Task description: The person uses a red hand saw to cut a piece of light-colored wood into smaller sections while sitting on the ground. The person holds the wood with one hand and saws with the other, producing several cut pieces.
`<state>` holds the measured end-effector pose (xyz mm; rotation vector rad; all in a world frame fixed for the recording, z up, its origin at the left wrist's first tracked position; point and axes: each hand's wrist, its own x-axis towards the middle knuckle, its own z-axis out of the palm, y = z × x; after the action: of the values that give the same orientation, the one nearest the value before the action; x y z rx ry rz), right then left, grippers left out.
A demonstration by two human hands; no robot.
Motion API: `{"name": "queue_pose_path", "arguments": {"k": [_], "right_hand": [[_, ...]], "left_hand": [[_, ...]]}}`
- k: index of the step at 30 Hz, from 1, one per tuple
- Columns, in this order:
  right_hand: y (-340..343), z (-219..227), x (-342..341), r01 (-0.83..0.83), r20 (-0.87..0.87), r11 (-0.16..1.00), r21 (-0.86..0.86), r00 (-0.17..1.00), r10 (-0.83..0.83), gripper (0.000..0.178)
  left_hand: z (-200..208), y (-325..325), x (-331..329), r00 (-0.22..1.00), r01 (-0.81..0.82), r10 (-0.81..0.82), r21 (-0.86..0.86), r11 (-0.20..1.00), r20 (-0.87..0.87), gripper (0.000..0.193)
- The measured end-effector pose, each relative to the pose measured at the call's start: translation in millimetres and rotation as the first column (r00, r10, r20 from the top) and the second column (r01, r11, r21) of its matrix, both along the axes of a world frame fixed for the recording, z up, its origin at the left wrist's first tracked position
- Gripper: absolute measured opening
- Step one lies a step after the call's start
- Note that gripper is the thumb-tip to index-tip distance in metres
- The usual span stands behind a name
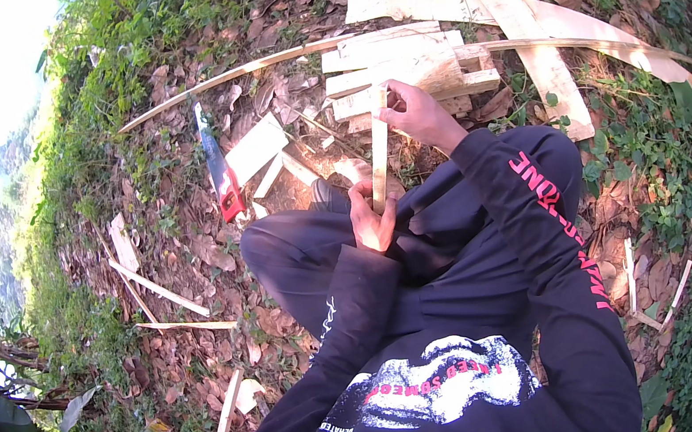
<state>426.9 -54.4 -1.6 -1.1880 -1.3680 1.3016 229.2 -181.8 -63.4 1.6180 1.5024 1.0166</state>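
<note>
A narrow pale wooden strip point(380, 150) stands nearly upright in the picture between my two hands, above my crossed legs. My left hand point(375, 222) is closed around its lower end, near my lap. The fingers of my right hand point(421, 118) pinch the strip close to its upper end. Just beyond my right hand lies a stack of short boards point(394, 57), and the strip's top overlaps its near edge in view. A handsaw point(218, 168) with a red handle and bluish blade rests on the leaves to the left, beside a square piece of board point(256, 148).
A long curved board point(413, 5) and a wide plank point(520, 33) cross at the far right. One thin batten point(235, 73) stretches left from the stack. Offcuts point(160, 287) are scattered on the leaf-covered ground point(196, 229) at left. Green plants grow around.
</note>
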Motion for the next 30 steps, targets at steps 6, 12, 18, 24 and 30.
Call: {"name": "queue_pose_path", "arguments": {"k": [6,12,18,24,30], "right_hand": [[-1.0,-0.4,-1.2,0.098,-0.029,0.995,-0.009,0.995,-0.098,0.041],[2.4,-1.6,1.5,0.151,-0.164,0.957,-0.247,0.967,-0.195,0.041],[-0.3,-20.3,-20.3,0.128,-0.222,0.943,-0.309,0.954,-0.202,0.042],[7.4,-29.8,-48.5,0.026,-0.053,0.934,-0.356,0.997,-0.048,0.03],[6.2,-34.6,-69.2,0.135,0.052,0.942,-0.308,0.991,-0.126,0.024]], "left_hand": [[-17.5,2.1,-7.7,0.996,-0.087,0.087,0.081,0.993,-0.003,0.035],[7.4,16.4,-34.5,0.895,-0.065,0.11,-0.117,0.991,0.433,0.029],[43.4,66.8,-111.5,0.994,0.017,-0.019,0.019,1.0,0.106,0.025],[19.4,94.2,-192.9,0.924,0.026,0.087,-0.288,0.957,0.373,0.038],[4.3,86.4,-205.3,0.884,-0.017,0.13,-0.246,0.969,0.449,0.036]]}}
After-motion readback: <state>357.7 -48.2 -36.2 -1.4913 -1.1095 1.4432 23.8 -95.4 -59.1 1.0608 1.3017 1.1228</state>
